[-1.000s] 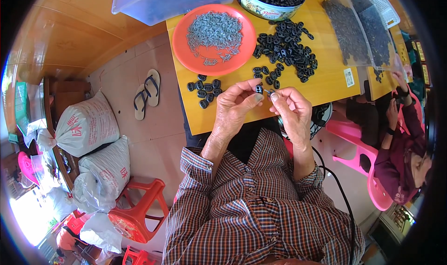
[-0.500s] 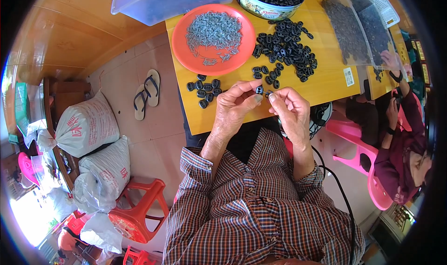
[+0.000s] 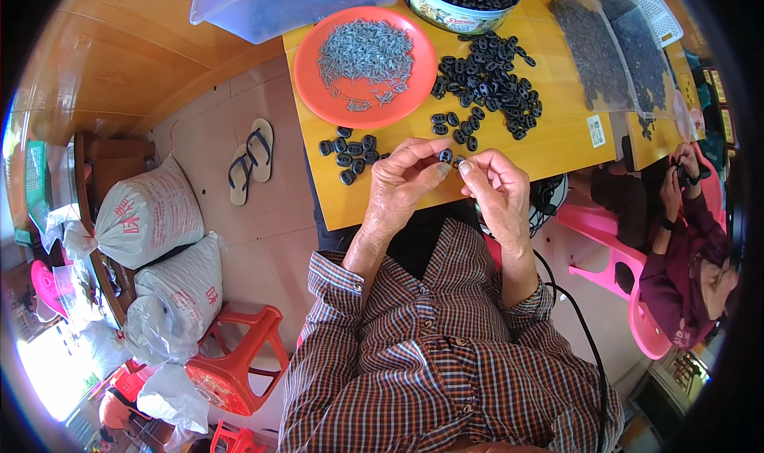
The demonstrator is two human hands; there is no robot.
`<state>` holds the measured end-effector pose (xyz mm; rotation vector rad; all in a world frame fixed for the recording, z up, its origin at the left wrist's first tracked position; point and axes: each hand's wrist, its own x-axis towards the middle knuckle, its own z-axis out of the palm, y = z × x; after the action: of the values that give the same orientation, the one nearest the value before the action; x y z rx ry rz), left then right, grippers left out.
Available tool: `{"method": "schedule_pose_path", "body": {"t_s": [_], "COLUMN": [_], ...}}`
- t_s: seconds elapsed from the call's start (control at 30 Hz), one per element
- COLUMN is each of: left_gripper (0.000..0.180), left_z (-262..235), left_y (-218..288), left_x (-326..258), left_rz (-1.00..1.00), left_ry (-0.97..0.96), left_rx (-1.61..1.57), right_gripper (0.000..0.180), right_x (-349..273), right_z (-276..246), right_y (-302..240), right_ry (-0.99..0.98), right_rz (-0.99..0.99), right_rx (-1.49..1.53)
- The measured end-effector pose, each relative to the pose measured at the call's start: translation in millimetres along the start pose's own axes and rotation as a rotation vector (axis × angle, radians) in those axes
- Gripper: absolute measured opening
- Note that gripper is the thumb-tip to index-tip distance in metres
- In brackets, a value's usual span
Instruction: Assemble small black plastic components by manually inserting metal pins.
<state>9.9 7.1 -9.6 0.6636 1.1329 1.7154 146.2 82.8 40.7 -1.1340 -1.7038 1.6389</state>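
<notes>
My left hand (image 3: 404,181) pinches a small black oval part (image 3: 446,155) between thumb and fingers at the near edge of the yellow table (image 3: 557,146). My right hand (image 3: 497,189) meets it fingertip to fingertip and holds a tiny metal piece against the part. A small group of black parts (image 3: 350,152) lies just left of my hands. A larger heap of the same black parts (image 3: 489,83) lies beyond them. An orange plate (image 3: 306,83) of small silver metal pieces sits at the far left of the table.
A round tin (image 3: 458,19) of black parts and a clear plastic bin (image 3: 278,11) stand at the table's far edge. Trays of dark parts (image 3: 605,55) lie at right. Another person sits on a pink chair (image 3: 637,310) at right. Sandals, white sacks (image 3: 151,214) and an orange stool (image 3: 239,365) are on the floor at left.
My hands stay together at the table's near edge; the fingers have shifted slightly around the black part. The person at right has lowered a hand.
</notes>
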Motion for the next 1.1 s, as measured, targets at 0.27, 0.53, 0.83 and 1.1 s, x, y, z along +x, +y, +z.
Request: {"method": "schedule_pose_path", "body": {"t_s": [0.27,0.53,0.83,1.1], "left_gripper": [0.035,0.035,0.035,0.034], "left_z": [1.9,-1.1,-2.7,-2.6], "left_y": [5.4,9.2,7.6,9.1], "left_x": [-0.6,-0.5,-0.9,-0.9], "left_rz": [-0.031,-0.043,-0.015,-0.014], "left_ry": [-0.019,-0.058,-0.075,-0.091], "left_rx": [0.062,0.080,0.146,0.161], "right_gripper": [0.013,0.013,0.010,0.010], "right_x": [0.2,0.2,-0.2,-1.0], "right_z": [-0.4,-2.3,0.8,0.7], "right_y": [0.3,1.1,-1.7,-3.2], "right_ry": [-0.007,-0.024,-0.013,-0.012], "right_rz": [0.008,0.002,0.027,0.039], "right_rx": [-0.001,-0.038,0.009,0.022]}}
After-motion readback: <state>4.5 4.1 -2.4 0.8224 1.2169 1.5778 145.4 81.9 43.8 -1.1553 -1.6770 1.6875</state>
